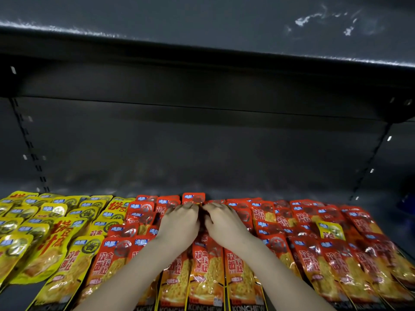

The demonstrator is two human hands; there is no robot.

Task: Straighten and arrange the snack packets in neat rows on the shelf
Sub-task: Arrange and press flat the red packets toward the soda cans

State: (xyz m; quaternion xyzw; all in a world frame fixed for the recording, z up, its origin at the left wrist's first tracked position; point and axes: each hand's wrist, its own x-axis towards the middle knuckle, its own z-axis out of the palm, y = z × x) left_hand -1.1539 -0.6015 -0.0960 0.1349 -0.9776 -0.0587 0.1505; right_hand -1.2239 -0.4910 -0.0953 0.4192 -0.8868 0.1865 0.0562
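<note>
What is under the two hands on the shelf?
Overlapping red foil snack packets lie under the left hand and the right hand. The parts beneath the palms are covered.

my left hand [179,223] palm down, fingers curled | my right hand [224,223] same, fingertips almost touching left's | both forearms stretched forward
</note>
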